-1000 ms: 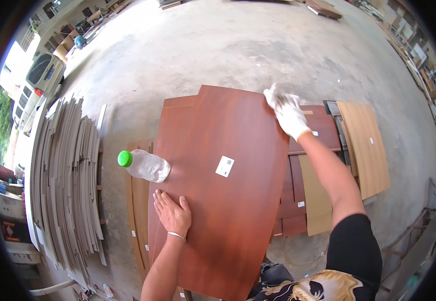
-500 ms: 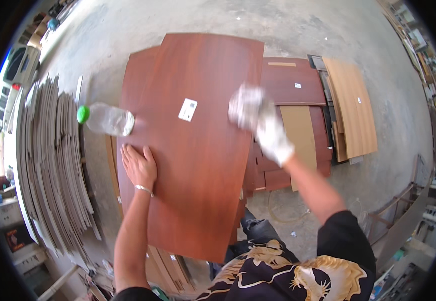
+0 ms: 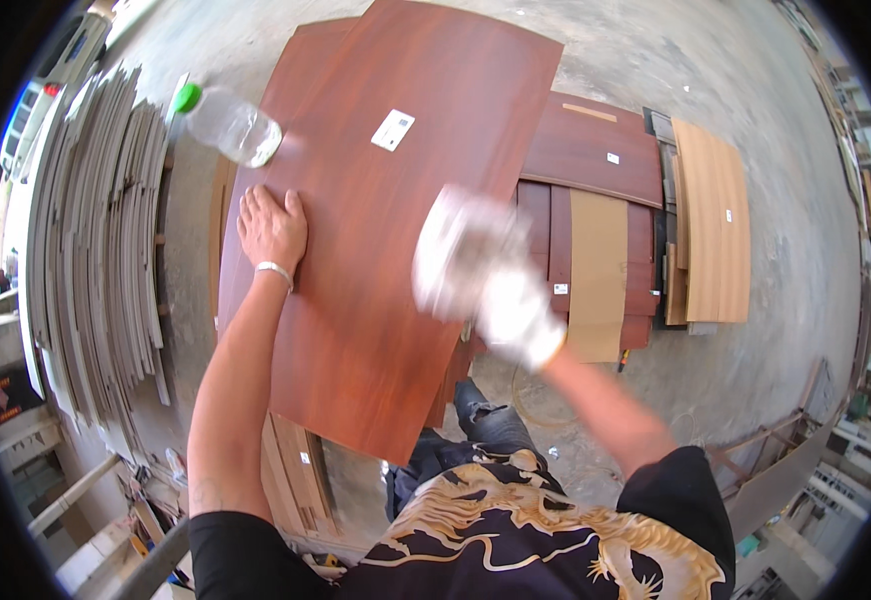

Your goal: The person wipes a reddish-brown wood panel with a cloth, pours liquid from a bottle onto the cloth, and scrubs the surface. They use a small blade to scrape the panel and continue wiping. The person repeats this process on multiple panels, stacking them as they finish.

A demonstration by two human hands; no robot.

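A reddish-brown wood-grain panel (image 3: 355, 320) lies in front of me, on top of another panel of the same colour. My bare left hand (image 3: 273, 230), with a bracelet at its wrist, rests flat near the panel's left edge, fingers stretched out. On the right side, my right hand (image 3: 520, 312) in a white glove is closed on a pale bunched cloth (image 3: 463, 250); both are smeared by motion, and the fingers are hard to make out. Just beyond my left hand is a clear plastic bottle (image 3: 230, 125) with a green cap. A white label (image 3: 393, 130) is on the panel's surface.
To the left stands a long stack of thin grey boards (image 3: 95, 250). More red-brown panels (image 3: 595, 145) and a tan strip (image 3: 597, 270) lie at the right, beside a light wood panel (image 3: 712, 225). A metal frame (image 3: 775, 440) is at the lower right.
My gloved right hand has swept the cloth nearer to me and leftward along the panel. The left hand stays flat on the panel. The view has shifted, so the panel and bottle appear higher.
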